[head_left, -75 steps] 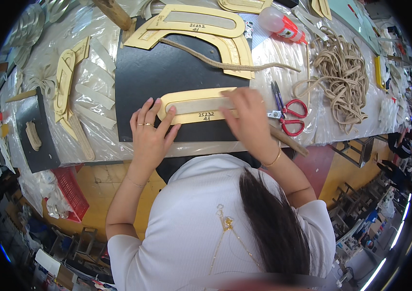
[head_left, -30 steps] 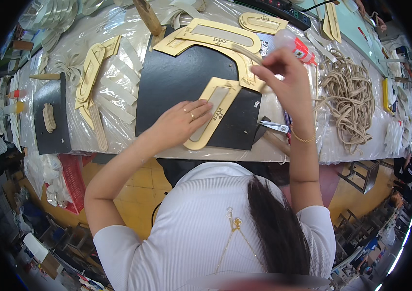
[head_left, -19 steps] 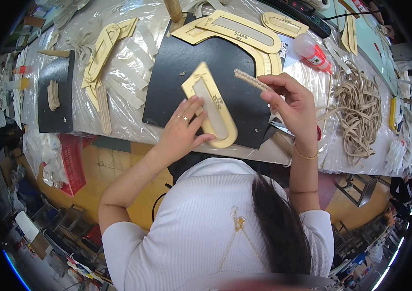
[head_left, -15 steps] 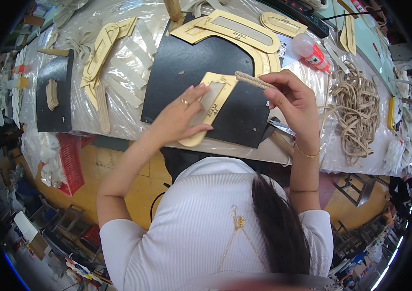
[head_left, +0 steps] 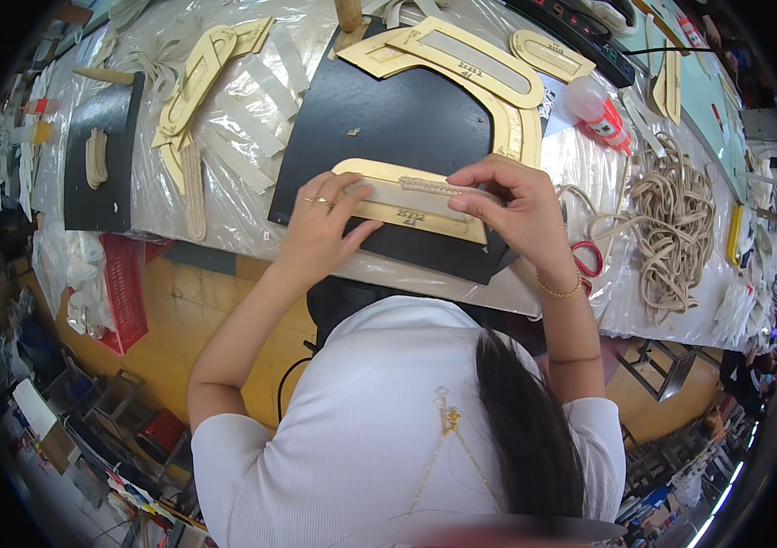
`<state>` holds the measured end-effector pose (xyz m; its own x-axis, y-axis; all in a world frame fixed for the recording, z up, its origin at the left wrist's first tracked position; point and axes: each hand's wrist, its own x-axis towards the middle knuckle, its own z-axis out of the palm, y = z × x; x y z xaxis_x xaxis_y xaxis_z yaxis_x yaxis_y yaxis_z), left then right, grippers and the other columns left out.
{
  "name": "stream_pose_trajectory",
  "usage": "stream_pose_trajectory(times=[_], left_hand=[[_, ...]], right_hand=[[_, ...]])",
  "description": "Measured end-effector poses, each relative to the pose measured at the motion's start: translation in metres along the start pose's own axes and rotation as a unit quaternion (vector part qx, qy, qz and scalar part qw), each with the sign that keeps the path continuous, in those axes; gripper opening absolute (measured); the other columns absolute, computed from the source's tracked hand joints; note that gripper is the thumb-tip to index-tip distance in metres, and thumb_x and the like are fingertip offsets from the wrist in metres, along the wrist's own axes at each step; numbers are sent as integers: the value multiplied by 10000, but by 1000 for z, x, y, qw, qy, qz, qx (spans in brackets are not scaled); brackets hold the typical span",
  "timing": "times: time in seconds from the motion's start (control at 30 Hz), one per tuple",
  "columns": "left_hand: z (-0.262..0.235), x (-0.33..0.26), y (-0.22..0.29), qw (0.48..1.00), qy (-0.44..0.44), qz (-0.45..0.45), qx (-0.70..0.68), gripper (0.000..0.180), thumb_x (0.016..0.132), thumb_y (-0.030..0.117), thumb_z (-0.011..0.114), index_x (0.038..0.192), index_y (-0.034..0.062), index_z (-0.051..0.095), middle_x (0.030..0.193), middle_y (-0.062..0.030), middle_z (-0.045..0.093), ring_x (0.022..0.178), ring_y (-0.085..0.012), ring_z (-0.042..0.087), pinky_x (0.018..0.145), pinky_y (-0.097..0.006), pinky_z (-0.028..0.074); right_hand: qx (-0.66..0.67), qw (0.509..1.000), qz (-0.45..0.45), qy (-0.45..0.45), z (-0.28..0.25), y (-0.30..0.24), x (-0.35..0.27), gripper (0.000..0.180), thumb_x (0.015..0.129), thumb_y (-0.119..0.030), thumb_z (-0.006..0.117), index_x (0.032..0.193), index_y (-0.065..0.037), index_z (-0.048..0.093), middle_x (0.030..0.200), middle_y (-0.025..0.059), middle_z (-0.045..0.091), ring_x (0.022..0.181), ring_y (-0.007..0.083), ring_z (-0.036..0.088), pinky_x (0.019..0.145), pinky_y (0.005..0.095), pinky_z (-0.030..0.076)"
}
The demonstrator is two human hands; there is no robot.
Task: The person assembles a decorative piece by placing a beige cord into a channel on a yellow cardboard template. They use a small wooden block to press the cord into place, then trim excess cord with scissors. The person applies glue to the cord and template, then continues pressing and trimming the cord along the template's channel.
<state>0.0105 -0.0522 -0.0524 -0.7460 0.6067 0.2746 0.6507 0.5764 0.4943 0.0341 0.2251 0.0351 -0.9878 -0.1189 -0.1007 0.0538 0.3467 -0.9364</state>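
Plastic-covered workbench [head_left: 251,215] over yellow floor [head_left: 178,315]; both hands' fingers press a wooden template [head_left: 407,203] onto black sheet [head_left: 388,119]

We find open black mat [head_left: 388,119] beyond the wooden template [head_left: 411,201]; rightward the red scissors [head_left: 586,258] and cord tangle [head_left: 671,215] crowd us, leftward loose wooden strips [head_left: 189,137] block
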Motion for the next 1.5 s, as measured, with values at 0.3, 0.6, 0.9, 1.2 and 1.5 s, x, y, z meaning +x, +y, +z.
stream_pose_trajectory(times=[0.3,0.6,0.9,1.2,1.5], left_hand=[[-24,22,36,973,88,-52,-207,560,761,172,856,1263,76,627,1156,-82,651,1070,-283,588,979,-392,437],[-68,33,53,843,-55,-225,-486,369,807,34,812,1164,53,721,1055,-73,713,918,-128,646,851,-289,501],[-72,37,50,811,-55,-198,-548,259,851,-19,771,1107,-18,726,1082,-95,707,964,-108,640,794,-229,508],[-76,36,54,803,-46,-209,-556,256,849,-41,763,1101,-25,723,1042,-98,698,925,-109,630,757,-220,502],[-83,38,57,806,-32,-228,-546,230,846,-62,752,1072,-44,713,1028,-103,696,924,-109,620,806,-236,495]], right_hand=[[80,996,42,-3,21,-10,-5,173,906,-137,752,1010,1,752,806,57,710,583,71,630,545,216,495],[86,964,176,-181,10,-32,0,282,991,-263,660,900,-11,745,592,17,645,503,62,595,490,213,467],[152,961,168,-158,9,-44,-6,169,972,-139,679,980,17,742,659,18,658,522,33,578,464,176,459],[153,969,134,-141,2,-44,-16,246,874,-95,778,1081,31,736,744,59,710,561,52,616,486,183,493],[-92,984,-150,-5,0,-34,-21,229,844,-121,807,1017,13,740,750,55,715,563,94,631,499,207,497]])
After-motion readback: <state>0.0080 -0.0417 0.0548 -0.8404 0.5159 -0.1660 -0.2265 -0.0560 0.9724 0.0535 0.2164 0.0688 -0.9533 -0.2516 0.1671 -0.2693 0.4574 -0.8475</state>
